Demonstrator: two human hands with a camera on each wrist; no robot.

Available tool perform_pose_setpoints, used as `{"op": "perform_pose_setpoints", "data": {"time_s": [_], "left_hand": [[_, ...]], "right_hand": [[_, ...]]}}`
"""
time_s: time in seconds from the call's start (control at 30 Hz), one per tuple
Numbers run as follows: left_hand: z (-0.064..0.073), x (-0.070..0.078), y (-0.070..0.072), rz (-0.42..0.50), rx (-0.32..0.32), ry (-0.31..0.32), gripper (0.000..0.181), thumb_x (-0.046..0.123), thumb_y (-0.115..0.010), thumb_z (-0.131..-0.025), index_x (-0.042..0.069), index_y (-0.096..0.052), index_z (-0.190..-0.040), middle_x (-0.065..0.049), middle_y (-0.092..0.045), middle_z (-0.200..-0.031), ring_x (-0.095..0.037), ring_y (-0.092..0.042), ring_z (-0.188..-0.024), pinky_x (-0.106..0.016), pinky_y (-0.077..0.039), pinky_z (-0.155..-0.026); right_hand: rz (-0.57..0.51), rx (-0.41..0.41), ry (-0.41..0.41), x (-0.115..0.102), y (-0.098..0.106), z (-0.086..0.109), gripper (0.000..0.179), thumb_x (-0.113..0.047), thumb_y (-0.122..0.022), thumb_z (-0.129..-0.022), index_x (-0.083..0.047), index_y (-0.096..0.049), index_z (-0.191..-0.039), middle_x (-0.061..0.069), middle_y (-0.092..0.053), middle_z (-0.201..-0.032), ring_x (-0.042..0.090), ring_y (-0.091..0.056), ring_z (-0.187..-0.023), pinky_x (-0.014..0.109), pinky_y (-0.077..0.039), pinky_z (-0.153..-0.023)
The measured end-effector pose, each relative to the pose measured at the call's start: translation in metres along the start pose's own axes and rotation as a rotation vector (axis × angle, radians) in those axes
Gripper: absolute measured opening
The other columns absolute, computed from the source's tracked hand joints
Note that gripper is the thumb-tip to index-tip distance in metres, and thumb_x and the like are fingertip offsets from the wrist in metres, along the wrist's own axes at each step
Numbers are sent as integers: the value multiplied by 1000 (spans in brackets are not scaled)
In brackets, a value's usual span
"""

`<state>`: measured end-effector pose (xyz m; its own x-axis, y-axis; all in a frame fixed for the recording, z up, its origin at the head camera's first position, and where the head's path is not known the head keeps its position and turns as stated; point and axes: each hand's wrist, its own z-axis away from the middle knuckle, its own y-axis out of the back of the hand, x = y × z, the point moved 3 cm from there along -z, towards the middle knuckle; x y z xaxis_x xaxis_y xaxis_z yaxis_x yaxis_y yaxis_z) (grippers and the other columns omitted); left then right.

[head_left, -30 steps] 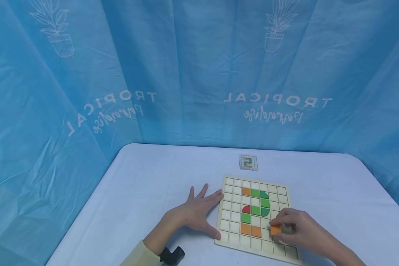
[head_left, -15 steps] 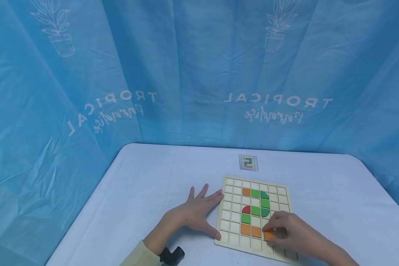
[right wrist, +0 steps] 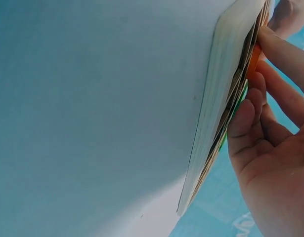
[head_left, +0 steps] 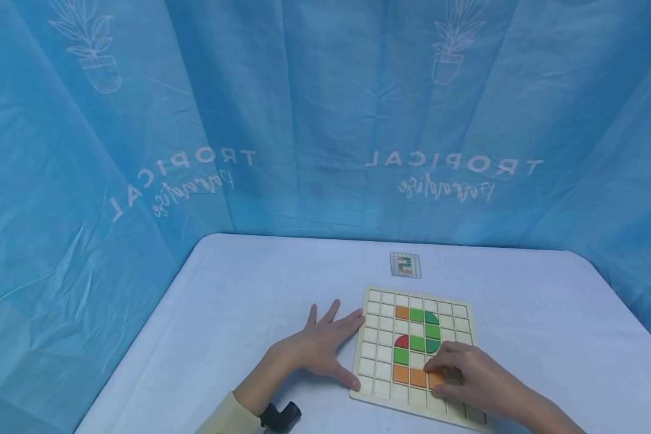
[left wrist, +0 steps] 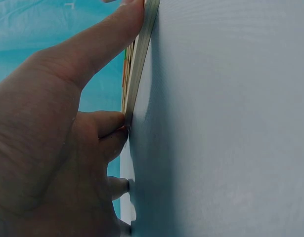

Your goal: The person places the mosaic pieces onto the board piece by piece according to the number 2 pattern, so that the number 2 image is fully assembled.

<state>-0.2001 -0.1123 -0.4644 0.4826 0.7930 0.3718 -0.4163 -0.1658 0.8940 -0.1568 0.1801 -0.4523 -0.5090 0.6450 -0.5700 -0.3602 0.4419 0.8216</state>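
A pale gridded wooden board (head_left: 382, 388) lies on the white table in the head view. My left hand (head_left: 322, 348) is spread flat, with thumb and fingertips against the board's left edge; in the left wrist view the thumb (left wrist: 102, 47) meets that edge. My right hand (head_left: 477, 377) pinches an orange square tile (head_left: 436, 380) between thumb and fingers, at the grid cell directly right of two orange tiles (head_left: 409, 377). Above that row sit green square tiles (head_left: 417, 343), dark green rounded tiles (head_left: 431, 317) and a red rounded tile (head_left: 401, 342).
Behind the board lies a small pattern card (head_left: 405, 265) showing a coloured figure on a grid. A black device (head_left: 281, 417) is at the left wrist. Blue printed curtains (head_left: 325, 120) hang behind and beside the white table (head_left: 249, 289).
My right hand has moved left and slightly toward the orange row, carrying the orange tile from over the cells at the right to beside the two orange tiles. The left hand stays still.
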Motion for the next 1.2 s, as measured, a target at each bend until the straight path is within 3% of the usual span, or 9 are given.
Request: {"op": "perform_pose_setpoints", "data": {"time_s": [0.27,0.47,0.63,0.83,1.03,1.2], "left_hand": [[-1,0,-1,4,1,1,120,84,-65,-58,30,-19,-155,17,-9,-158,-26,9,-145,-61,12,-107],[-1,1,-1,3,1,-5,119,83,-65,-58,30,-19,-155,17,-8,-158,-27,9,-145,-62,12,-107],[0,0,-1,4,2,2,119,82,-66,-58,30,-20,-155,16,-9,-158,-26,9,-145,-61,11,-107],[0,0,1,4,2,3,119,82,-66,-58,29,-20,-155,16,-10,-158,-26,9,-145,-61,11,-107],[0,0,1,10,-1,7,120,83,-66,-57,30,-20,-155,16,-10,-158,-27,8,-145,-61,11,-107],[1,3,3,23,-4,8,119,82,-67,-58,30,-21,-154,15,-11,-158,-27,7,-145,-62,10,-107]], "right_hand": [[12,-14,-23,0,0,0,33,-53,-71,-80,-31,-71,-105,-21,-58,-96,3,-50,-79,24,-46,-67],[-8,3,-119,8,6,7,38,-54,-68,-83,-27,-70,-109,-19,-57,-89,4,-51,-75,22,-45,-61],[-11,77,-199,21,18,19,43,-50,-64,-88,-18,-66,-117,-16,-55,-84,3,-50,-73,22,-45,-59],[83,204,-257,41,34,42,46,-49,-68,-86,-18,-64,-119,-16,-57,-88,1,-52,-77,24,-48,-65],[90,215,-367,64,48,62,61,-53,-67,-85,-14,-57,-130,-9,-60,-107,6,-55,-87,28,-51,-72],[68,261,-370,76,60,76,65,-43,-67,-89,-9,-45,-140,-3,-61,-104,2,-57,-84,25,-51,-67]]}}
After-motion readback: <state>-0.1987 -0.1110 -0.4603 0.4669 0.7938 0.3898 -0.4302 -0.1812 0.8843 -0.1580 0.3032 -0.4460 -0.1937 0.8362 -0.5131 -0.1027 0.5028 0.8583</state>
